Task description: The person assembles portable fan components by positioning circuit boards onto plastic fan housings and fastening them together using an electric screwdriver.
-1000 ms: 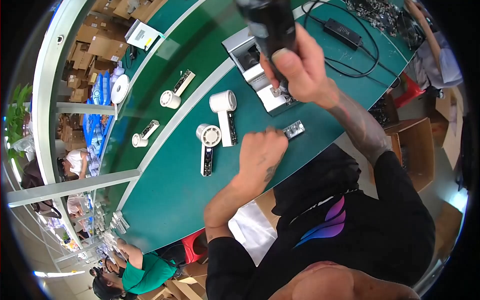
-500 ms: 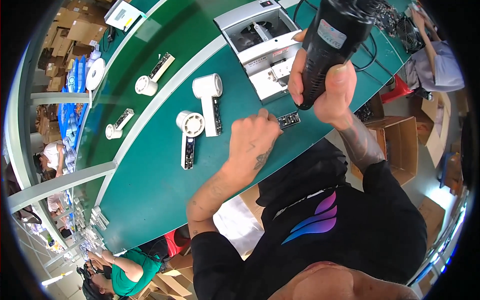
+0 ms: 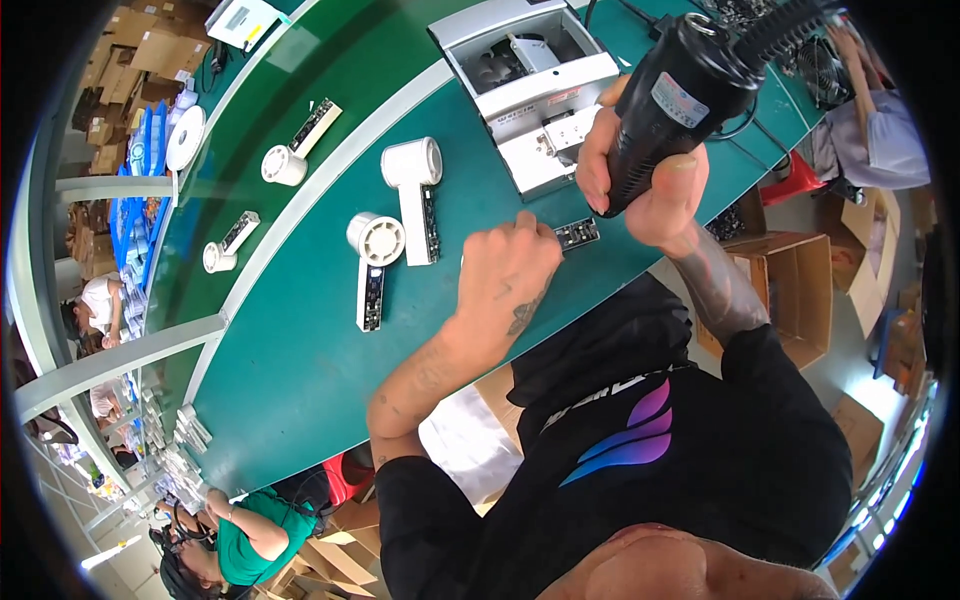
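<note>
My right hand [image 3: 665, 195] is wrapped round a black electric screwdriver [image 3: 665, 110], its tip end pointing down and a coiled cord leaving its top. Left of it, my left hand [image 3: 508, 270] is closed on the table over a part with an exposed circuit board [image 3: 577, 234]. Only the board end shows beyond the knuckles; my hand hides the rest. Close to that hand lies a white handheld fan [image 3: 412, 185] with a round head and an open handle showing its board. A second such fan [image 3: 376, 240] lies further left.
A grey screw feeder machine [image 3: 535, 100] with an open top stands just beyond my hands. Two more white fans [image 3: 285, 165] [image 3: 230, 243] lie on the green belt past a pale rail. Cardboard boxes [image 3: 785, 295] stand at the right. Co-workers [image 3: 255, 540] sit at lower left and far right.
The screwdriver's top has tipped a little to the right and down. A bar inside the feeder has swung. My left hand stays in place; the view has shifted slightly.
</note>
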A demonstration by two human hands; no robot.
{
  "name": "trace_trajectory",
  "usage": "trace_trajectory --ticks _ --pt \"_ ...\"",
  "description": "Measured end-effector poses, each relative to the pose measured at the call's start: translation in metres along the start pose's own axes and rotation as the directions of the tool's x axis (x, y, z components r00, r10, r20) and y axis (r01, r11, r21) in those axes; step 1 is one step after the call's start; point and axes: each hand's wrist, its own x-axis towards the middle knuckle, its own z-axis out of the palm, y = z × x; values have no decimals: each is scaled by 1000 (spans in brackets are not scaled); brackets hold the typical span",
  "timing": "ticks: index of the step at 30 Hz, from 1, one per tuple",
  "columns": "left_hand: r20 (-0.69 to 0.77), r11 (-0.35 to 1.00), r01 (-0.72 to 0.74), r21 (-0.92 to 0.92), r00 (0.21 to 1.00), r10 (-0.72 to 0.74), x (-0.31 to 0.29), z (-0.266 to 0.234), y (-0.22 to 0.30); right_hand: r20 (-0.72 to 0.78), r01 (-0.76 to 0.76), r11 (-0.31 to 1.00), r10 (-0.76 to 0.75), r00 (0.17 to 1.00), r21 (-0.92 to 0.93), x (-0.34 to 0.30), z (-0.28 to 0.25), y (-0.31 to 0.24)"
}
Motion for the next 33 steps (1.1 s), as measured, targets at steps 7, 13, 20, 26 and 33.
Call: trace_trajectory --ticks 7,13,20,26,33 --pt "-17 999 -8 -53 1000 7 1 -3 -1 -29 -24 1000 25 999 9 -8 -1 3" --pt "-46 992 -23 -125 999 17 -2 -4 -5 41 -200 980 198 979 23 0 0 -19" --pt "-41 994 -8 -109 999 4 -1 -2 -2 84 6 997 0 996 -77 55 -3 -17" --pt "-110 983 -57 -174 993 38 -2 0 -5 -21 -12 966 7 1000 -259 51 20 -15" --pt "-54 993 5 -117 998 -11 -2 -1 -2 -81 -144 979 134 988 -147 7 13 -35"
